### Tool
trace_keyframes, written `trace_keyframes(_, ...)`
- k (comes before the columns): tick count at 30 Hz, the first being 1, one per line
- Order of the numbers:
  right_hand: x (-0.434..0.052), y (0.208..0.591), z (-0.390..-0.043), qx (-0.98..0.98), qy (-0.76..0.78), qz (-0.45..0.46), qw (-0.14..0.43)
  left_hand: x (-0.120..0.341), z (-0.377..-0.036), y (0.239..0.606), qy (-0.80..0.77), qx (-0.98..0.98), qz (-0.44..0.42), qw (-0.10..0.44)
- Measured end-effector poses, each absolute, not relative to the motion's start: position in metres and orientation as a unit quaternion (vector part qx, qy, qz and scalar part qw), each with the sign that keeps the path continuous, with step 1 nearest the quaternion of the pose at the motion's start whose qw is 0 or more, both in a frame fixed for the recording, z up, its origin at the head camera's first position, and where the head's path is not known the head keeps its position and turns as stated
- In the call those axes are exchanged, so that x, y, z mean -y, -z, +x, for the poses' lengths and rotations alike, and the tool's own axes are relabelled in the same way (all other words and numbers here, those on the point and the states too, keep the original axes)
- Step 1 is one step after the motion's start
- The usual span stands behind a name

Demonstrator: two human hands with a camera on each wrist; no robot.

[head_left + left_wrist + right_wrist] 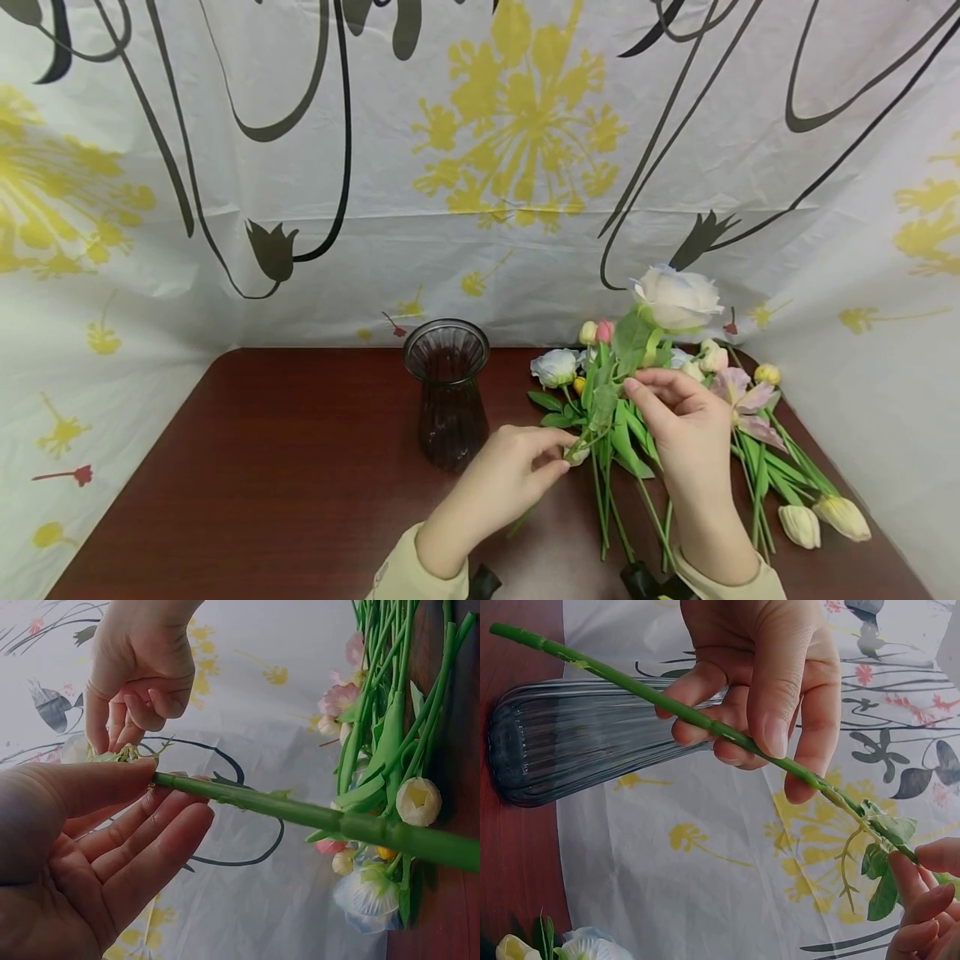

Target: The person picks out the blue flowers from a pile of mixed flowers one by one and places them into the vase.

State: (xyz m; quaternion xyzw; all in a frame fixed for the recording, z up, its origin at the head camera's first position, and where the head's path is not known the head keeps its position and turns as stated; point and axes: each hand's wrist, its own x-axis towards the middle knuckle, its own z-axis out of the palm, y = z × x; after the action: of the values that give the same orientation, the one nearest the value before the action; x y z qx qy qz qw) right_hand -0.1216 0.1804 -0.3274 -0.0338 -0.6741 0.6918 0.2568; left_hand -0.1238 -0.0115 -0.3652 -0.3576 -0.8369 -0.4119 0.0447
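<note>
A large white artificial rose (677,297) is held upright at a slant, its bloom up and to the right. My left hand (517,467) pinches the long green stem (300,814) between thumb and fingers. Higher up, just below the bloom, my right hand (693,425) pinches the same stem near its leaves (885,892). In the right wrist view the lower stem (645,691) runs bare past the left hand (772,690), with a thin twig hanging by the leaves. To the left of both hands stands a ribbed dark glass vase (450,417).
More artificial flowers lie on the right of the dark red table (262,467), among them a pale blue bloom (555,367), a pink lily-like flower (744,398) and white tulips (799,526). Black objects (639,579) lie at the front edge. A patterned curtain (360,167) encloses the back and sides.
</note>
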Motion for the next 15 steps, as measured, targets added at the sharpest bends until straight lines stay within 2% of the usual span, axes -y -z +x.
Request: trace_keyframes(15, -0.1832, 0.3299, -0.1227, 0.67, -0.705, -0.005, 0.231, 0.0202, -0.1251, 0.361, 0.431, 0.83, -0.338, 0.105)
